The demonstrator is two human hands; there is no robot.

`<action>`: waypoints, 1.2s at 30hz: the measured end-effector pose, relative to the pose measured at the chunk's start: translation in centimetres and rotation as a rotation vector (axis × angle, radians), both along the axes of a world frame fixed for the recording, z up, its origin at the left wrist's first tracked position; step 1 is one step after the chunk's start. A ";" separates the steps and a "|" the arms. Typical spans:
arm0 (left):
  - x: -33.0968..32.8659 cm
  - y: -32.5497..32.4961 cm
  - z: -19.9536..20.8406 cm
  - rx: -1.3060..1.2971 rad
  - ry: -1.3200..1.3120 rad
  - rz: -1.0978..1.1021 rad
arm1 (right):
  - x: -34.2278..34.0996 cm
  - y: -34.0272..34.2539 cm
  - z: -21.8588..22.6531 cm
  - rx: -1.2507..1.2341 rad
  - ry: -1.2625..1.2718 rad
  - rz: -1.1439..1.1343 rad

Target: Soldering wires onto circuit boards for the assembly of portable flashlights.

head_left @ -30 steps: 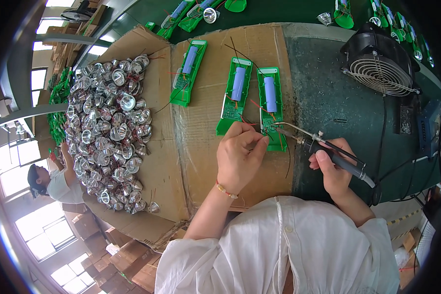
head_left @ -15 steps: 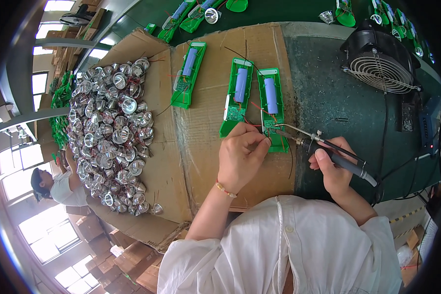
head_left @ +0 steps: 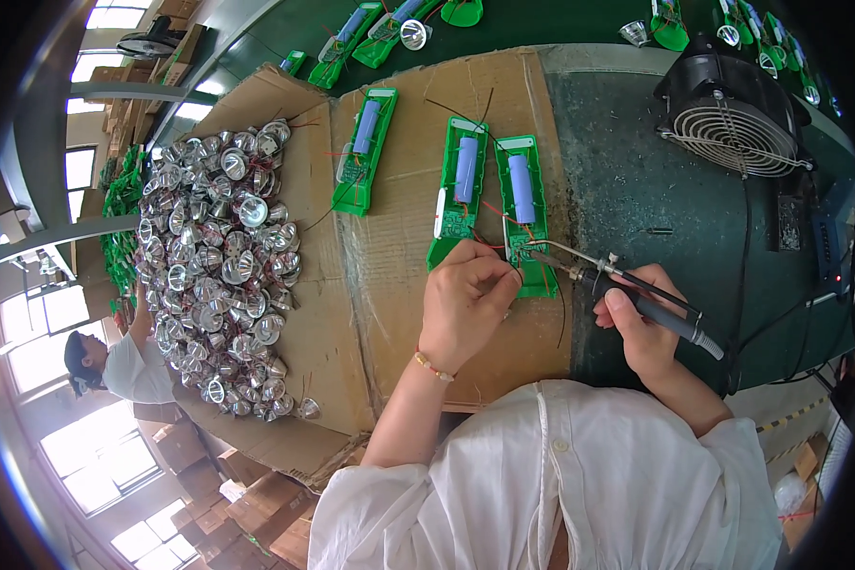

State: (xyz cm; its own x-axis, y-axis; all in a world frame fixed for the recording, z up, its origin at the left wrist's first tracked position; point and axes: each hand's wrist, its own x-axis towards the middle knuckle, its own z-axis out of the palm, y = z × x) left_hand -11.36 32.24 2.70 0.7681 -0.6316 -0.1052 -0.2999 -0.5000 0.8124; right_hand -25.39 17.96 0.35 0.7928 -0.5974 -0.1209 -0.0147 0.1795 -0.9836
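My right hand [head_left: 640, 318] is closed around a soldering iron [head_left: 641, 302] with a thin metal feed tube along it. Its tip meets the small circuit board [head_left: 525, 251] in the rightmost green casing [head_left: 539, 279]. A blue-violet battery cell [head_left: 522, 189] lies in that casing above the board. My left hand [head_left: 470, 296] pinches a thin wire [head_left: 518, 268] at the board's left side; the fingertips hide part of it. Just left lies a second green casing [head_left: 453, 190] with its own cell and board. A third green casing [head_left: 367, 152] rests farther left on the cardboard.
A large heap of silvery reflector cups [head_left: 214, 275] fills the cardboard box at left. A black fan [head_left: 731, 114] with a wire grille stands at the far right, near a blue powered unit [head_left: 834, 242]. More green casings line the far edge. Another person [head_left: 123, 366] works beyond the box.
My two hands and the iron hold nearly the same place at the board. The whole view has shifted slightly. The other person's arm at left has moved a little.
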 end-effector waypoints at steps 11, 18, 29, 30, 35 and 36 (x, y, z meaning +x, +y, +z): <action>0.1 0.1 -0.2 0.004 0.002 -0.013 | -0.6 -0.1 0.1 0.034 -0.033 -0.051; -0.1 0.1 -0.4 -0.005 0.000 -0.024 | -0.6 0.1 0.2 0.052 -0.028 -0.034; -1.1 0.5 -2.0 0.055 -0.736 0.045 | -1.2 -0.2 0.1 -0.017 -0.028 -0.060; -1.1 0.6 -2.3 0.060 -0.734 0.027 | -1.3 -0.2 0.2 -0.017 -0.027 -0.058; -1.6 0.3 -2.6 0.061 -0.801 -0.095 | -1.3 -0.1 0.3 -0.069 -0.036 -0.034; -1.8 0.2 -2.6 0.019 -0.785 -0.061 | -1.4 -0.1 0.2 -0.068 -0.035 -0.034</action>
